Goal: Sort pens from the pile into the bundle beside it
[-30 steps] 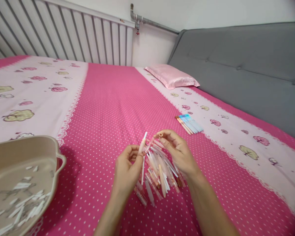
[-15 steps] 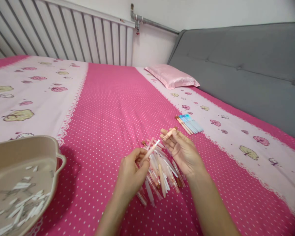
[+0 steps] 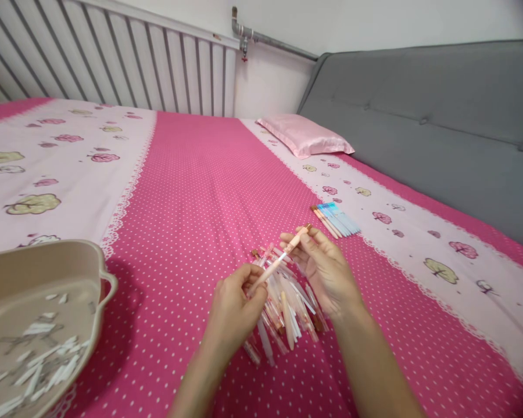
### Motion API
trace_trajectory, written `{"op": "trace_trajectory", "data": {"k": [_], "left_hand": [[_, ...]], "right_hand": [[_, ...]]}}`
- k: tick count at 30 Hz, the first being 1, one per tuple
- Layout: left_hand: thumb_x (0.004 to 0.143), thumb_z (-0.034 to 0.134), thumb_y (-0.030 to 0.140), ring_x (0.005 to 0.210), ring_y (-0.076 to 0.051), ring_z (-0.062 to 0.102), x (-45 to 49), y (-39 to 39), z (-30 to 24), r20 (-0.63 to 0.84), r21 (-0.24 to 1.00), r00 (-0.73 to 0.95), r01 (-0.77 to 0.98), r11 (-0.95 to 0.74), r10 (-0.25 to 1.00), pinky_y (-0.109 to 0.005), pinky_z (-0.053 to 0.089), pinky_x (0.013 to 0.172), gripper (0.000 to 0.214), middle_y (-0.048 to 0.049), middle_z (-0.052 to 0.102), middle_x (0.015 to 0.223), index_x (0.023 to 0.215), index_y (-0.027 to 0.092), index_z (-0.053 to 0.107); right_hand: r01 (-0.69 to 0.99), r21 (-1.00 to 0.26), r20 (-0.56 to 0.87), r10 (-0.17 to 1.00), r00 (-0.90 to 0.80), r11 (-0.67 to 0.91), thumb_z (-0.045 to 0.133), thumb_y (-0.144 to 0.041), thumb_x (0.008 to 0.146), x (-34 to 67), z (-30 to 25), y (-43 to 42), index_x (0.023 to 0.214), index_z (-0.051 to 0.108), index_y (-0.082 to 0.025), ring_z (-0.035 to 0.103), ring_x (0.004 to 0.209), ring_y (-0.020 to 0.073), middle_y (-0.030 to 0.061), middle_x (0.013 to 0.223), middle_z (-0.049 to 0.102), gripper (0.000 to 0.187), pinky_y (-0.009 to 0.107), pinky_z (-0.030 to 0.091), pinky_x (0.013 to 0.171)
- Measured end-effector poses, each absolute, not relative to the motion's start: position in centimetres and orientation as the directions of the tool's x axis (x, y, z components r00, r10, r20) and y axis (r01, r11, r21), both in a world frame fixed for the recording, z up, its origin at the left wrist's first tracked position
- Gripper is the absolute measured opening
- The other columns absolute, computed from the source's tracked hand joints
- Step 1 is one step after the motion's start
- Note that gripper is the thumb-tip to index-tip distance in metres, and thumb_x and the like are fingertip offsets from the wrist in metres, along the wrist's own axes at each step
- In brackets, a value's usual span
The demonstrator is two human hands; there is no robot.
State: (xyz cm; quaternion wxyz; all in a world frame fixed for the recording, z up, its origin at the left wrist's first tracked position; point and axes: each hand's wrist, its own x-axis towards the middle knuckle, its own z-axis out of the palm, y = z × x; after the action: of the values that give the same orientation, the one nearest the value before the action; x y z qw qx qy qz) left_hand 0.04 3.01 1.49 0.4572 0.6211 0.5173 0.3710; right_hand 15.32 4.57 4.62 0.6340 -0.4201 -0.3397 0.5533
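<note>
My left hand (image 3: 239, 296) is closed on a peach pen barrel (image 3: 265, 275) whose narrow white end points up and right. In my right hand (image 3: 325, 264), the thumb and fingers pinch a peach pen cap (image 3: 297, 238) with a brown tip. The white end meets the cap's open mouth, and part of the white still shows between the two pieces. Below both hands lies a loose pile of pen parts (image 3: 287, 302), clear, white, peach and pink. My left hand covers some of the pile.
Several finished-looking pens (image 3: 337, 219), peach and light blue, lie in a row at the right. A beige basin (image 3: 100, 261) at the left holds white pieces. The polka-dot bedspread (image 3: 192, 191) carries a pink pillow (image 3: 305, 136) near a grey headboard (image 3: 418, 116).
The barrel and the cap have come together: their ends were apart and now meet in line. My right hand has shifted slightly left.
</note>
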Motion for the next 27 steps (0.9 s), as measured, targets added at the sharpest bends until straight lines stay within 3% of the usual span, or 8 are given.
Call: {"op": "trace_trajectory", "data": {"k": [11, 27], "left_hand": [[0.077, 0.050, 0.025, 0.062, -0.015, 0.054, 0.17, 2.88, 1.93, -0.018, 0.958, 0.194, 0.285, -0.039, 0.981, -0.023, 0.035, 0.051, 0.013, -0.0019, 0.062, 0.070, 0.082, 0.018, 0.059], [0.078, 0.050, 0.027, 0.062, -0.015, 0.054, 0.16, 2.87, 1.97, -0.018, 0.964, 0.196, 0.263, -0.035, 0.980, -0.023, 0.037, 0.052, 0.013, -0.0009, 0.059, 0.068, 0.083, 0.018, 0.058]], "right_hand": [[-0.307, -0.951, 0.016, 0.996, 0.090, 0.043, 0.063, -0.032, 0.080, 15.10, 4.17, 4.51, 0.094, 0.053, -0.022, 0.066, 0.090, 0.0156, 0.0021, 0.086, 0.072, 0.020, 0.033, 0.049, 0.089], [-0.282, -0.959, 0.017, 0.998, 0.055, 0.032, 0.068, -0.026, 0.075, 14.90, 4.13, 4.45, 0.100, 0.050, -0.024, 0.067, 0.088, 0.0182, 0.0020, 0.088, 0.072, 0.031, 0.035, 0.053, 0.082]]}}
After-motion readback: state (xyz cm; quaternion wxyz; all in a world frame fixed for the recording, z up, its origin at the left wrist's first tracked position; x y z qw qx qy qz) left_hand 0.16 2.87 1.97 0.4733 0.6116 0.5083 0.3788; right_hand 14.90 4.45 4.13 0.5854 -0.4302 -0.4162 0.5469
